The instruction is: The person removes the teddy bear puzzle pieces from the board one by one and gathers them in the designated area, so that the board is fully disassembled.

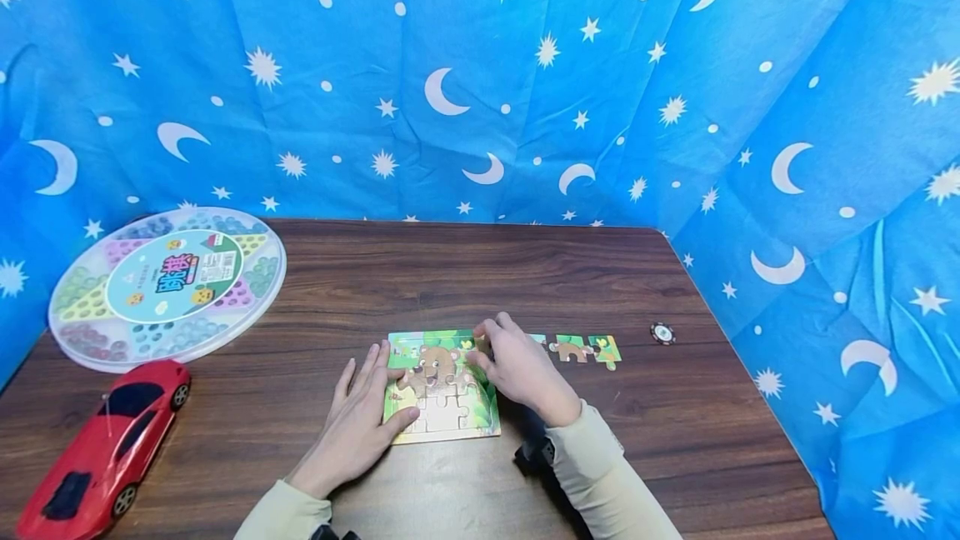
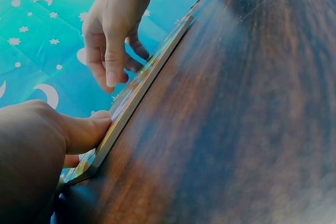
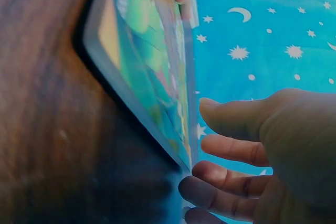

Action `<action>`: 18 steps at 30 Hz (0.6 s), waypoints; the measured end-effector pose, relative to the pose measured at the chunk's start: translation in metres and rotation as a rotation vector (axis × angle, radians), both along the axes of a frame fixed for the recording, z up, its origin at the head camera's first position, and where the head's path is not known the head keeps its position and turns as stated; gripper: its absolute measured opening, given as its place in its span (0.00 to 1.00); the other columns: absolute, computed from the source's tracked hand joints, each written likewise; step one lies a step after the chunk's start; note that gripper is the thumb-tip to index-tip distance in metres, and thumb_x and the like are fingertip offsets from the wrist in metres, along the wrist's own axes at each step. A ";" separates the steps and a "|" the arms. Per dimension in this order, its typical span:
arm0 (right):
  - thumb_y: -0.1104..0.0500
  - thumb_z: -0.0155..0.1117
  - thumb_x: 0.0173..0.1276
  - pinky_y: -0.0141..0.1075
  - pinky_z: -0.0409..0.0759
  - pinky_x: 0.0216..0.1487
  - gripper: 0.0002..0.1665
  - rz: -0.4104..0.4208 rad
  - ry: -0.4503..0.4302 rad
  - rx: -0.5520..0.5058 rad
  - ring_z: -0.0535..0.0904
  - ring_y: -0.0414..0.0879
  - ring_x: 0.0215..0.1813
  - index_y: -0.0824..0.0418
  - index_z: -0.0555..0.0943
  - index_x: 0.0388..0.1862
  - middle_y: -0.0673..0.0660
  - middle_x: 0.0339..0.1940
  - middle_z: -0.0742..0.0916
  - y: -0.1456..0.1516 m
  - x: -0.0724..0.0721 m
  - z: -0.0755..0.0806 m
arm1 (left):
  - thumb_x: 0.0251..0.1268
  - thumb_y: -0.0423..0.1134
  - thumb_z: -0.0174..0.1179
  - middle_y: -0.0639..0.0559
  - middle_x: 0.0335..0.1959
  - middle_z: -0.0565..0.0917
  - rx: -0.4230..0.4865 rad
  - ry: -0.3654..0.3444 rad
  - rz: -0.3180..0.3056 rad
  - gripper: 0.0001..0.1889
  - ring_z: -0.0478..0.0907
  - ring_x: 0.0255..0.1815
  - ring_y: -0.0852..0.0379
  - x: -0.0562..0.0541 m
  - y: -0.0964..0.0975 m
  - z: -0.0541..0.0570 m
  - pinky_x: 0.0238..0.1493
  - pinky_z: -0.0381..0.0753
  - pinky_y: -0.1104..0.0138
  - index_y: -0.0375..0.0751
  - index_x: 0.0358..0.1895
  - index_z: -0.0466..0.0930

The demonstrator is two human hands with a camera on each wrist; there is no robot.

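The left hand (image 1: 363, 415), fingers spread, rests on the left side of the bear jigsaw puzzle (image 1: 444, 386) on the bench (image 1: 465, 273); the right hand (image 1: 525, 365) bends over its far right corner, any pinched piece impossible to tell. Piece-fitting seems underway; next likely calls for squaring that corner, then the loose jigsaw pieces (image 1: 572, 349) to the right.

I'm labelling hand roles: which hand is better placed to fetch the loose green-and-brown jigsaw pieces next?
Probably the right hand: it is nearer the loose pieces, while the left hand rests at the opposite edge of the rectangular multicoloured bear puzzle.
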State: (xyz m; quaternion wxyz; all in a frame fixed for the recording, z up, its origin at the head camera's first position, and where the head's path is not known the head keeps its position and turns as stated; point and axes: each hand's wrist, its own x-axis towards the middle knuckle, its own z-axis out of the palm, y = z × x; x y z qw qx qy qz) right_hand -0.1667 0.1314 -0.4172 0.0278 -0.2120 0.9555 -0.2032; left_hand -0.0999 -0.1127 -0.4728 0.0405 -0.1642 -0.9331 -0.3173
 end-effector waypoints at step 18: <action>0.47 0.61 0.71 0.36 0.68 0.31 0.24 0.055 0.072 0.096 0.67 0.46 0.35 0.60 0.79 0.58 0.56 0.41 0.74 -0.008 0.003 -0.006 | 0.66 0.53 0.61 0.43 0.64 0.76 -0.004 -0.009 0.006 0.50 0.44 0.78 0.44 0.001 0.001 0.002 0.73 0.32 0.47 0.28 0.76 0.41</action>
